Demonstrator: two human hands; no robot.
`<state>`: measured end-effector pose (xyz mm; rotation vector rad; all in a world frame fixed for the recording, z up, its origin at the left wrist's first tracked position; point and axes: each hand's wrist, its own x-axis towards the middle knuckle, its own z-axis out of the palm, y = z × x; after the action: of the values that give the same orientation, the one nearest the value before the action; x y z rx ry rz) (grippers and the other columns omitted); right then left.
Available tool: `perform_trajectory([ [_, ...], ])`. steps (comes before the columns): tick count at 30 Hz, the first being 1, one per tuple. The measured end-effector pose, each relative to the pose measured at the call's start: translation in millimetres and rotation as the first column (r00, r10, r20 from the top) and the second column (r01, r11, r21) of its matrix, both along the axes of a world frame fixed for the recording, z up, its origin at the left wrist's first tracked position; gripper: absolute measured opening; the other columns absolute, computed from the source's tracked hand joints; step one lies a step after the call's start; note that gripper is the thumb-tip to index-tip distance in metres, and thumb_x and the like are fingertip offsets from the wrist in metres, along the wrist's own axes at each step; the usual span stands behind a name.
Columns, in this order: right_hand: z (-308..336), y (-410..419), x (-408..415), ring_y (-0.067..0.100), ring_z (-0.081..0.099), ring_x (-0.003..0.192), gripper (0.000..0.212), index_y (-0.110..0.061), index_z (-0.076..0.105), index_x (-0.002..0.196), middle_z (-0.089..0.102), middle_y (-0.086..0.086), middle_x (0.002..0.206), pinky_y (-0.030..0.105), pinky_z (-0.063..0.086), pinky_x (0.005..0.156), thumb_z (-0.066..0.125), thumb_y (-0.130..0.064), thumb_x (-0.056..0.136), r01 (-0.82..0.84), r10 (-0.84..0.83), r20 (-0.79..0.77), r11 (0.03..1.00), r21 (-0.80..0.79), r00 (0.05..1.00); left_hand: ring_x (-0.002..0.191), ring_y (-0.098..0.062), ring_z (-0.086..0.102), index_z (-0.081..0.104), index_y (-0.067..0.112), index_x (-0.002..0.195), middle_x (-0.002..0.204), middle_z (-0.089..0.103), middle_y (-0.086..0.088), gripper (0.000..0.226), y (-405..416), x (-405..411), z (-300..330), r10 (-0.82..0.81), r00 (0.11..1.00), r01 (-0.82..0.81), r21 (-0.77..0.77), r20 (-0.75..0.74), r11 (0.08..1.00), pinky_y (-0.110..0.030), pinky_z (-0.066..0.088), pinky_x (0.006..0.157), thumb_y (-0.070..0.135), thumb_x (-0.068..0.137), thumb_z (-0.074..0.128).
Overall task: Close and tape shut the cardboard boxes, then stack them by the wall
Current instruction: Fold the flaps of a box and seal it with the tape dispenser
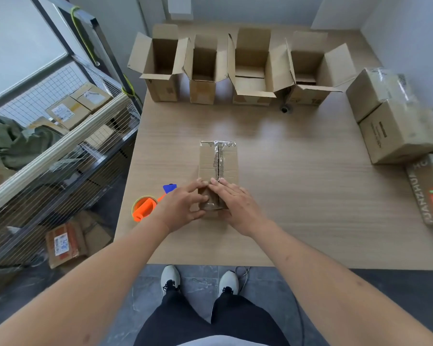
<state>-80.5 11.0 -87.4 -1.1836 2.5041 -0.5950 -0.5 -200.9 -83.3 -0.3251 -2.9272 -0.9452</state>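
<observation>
Hands flat on near end of closed box [218, 168], mid-bench [298, 196]: left hand [183, 204] and right hand [235, 203] with fingers spread, pressing clear tape along centre seam, neither grip clamped on anything. Orange tape dispenser [145, 207] just left of box. Four open boxes [235, 68] line far edge; taped boxes [390, 116] stacked at right.

A light wood table [298, 196] fills the centre; pale walls [260, 8] above, dark tiled floor [198, 278] below, wire cage cart [48, 146] at left.
</observation>
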Motion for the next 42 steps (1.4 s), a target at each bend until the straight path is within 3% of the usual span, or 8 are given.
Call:
perform_trajectory([
  [6, -5.0, 12.1, -6.4, 0.017, 0.018, 0.156, 0.073, -0.016, 0.032, 0.159, 0.025, -0.001, 0.167, 0.033, 0.012, 0.127, 0.060, 0.000, 0.094, -0.103, 0.103, -0.017, 0.994, -0.036, 0.995, 0.133, -0.034, 0.054, 0.078, 0.003, 0.106, 0.140, 0.061, -0.015, 0.035, 20.0, 11.0, -7.0, 0.114, 0.993, -0.115, 0.033, 0.012, 0.993, -0.038, 0.046, 0.108, -0.006, 0.073, 0.085],
  [10, -5.8, 31.4, -7.3, 0.016, 0.028, 0.153, 0.074, -0.019, 0.041, 0.156, 0.034, -0.002, 0.164, 0.036, 0.025, 0.124, 0.071, -0.002, 0.090, -0.101, 0.104, 0.025, 0.990, -0.101, 0.994, 0.136, -0.030, 0.053, 0.078, 0.003, 0.105, 0.142, 0.059, -0.012, 0.032, 28.7, 10.2, -0.2, 0.199, 0.978, -0.200, 0.000, 0.068, 0.980, -0.042, 0.044, 0.111, -0.007, 0.075, 0.083],
  [15, -8.4, 59.4, -5.9, 0.024, 0.063, 0.120, 0.047, -0.018, 0.071, 0.125, 0.064, 0.001, 0.133, 0.043, 0.059, 0.089, 0.083, -0.008, 0.081, 0.011, -0.021, -0.047, 0.978, -0.210, 0.999, 0.140, -0.024, 0.048, 0.077, 0.003, 0.105, 0.145, 0.057, -0.010, 0.027, 38.3, 11.8, 1.2, 0.276, 0.956, -0.278, 0.002, 0.098, 0.961, -0.029, 0.034, 0.114, -0.006, 0.079, 0.079],
  [22, -10.9, 41.3, -5.8, 0.026, 0.057, 0.084, 0.025, -0.013, 0.061, 0.090, 0.058, 0.006, 0.097, 0.036, 0.054, 0.055, 0.077, 0.003, 0.081, 0.024, -0.056, -0.209, 0.988, -0.151, 0.976, 0.143, -0.022, 0.044, 0.076, 0.001, 0.104, 0.146, 0.056, -0.009, 0.029, 36.5, 12.1, -5.2, 0.280, 0.952, -0.286, 0.037, 0.119, 0.957, -0.032, 0.036, 0.117, -0.009, 0.077, 0.079],
  [27, -12.4, 44.3, 2.8, 0.025, 0.052, 0.081, 0.018, -0.016, 0.067, 0.086, 0.060, 0.002, 0.089, 0.038, 0.051, 0.064, 0.082, -0.007, 0.080, 0.084, -0.147, -0.306, 0.974, -0.211, 0.941, 0.143, -0.018, 0.042, 0.075, 0.002, 0.108, 0.147, 0.055, -0.007, 0.035, 29.3, 13.4, -7.1, 0.236, 0.964, -0.246, 0.073, 0.119, 0.967, -0.032, 0.035, 0.117, -0.009, 0.076, 0.080],
  [35, -8.0, 47.2, 2.6, 0.013, 0.073, 0.084, 0.029, -0.020, 0.076, 0.106, 0.076, -0.007, 0.088, 0.041, 0.061, 0.081, 0.080, -0.005, 0.081, 0.465, -0.437, 0.164, 0.858, -0.217, 0.884, 0.142, -0.020, 0.042, 0.074, 0.005, 0.120, 0.148, 0.053, -0.006, 0.048, 12.7, 10.8, -8.9, 0.132, 0.984, -0.141, 0.073, 0.121, 0.987, -0.037, 0.037, 0.116, -0.011, 0.075, 0.081],
  [38, -5.8, 40.9, 12.5, 0.008, 0.075, 0.090, 0.035, -0.015, 0.078, 0.113, 0.079, 0.000, 0.097, 0.037, 0.061, 0.089, 0.076, 0.001, 0.081, 0.545, -0.499, 0.228, 0.805, -0.234, 0.836, 0.142, -0.023, 0.043, 0.074, 0.004, 0.120, 0.146, 0.055, -0.008, 0.049, 15.5, 13.0, -11.8, 0.127, 0.989, -0.132, 0.060, 0.070, 0.989, -0.034, 0.036, 0.115, -0.013, 0.074, 0.081],
  [42, 4.1, 26.2, 34.2, 0.022, 0.075, 0.085, 0.048, -0.011, 0.066, 0.135, 0.079, 0.008, 0.094, 0.037, 0.060, 0.083, 0.067, -0.011, 0.086, 0.579, -0.558, 0.162, 0.804, -0.140, 0.814, 0.141, -0.022, 0.044, 0.075, 0.006, 0.119, 0.144, 0.057, -0.008, 0.051, 13.1, 10.7, -14.8, 0.122, 0.992, -0.124, 0.053, 0.043, 0.991, -0.036, 0.038, 0.114, -0.013, 0.073, 0.082],
])
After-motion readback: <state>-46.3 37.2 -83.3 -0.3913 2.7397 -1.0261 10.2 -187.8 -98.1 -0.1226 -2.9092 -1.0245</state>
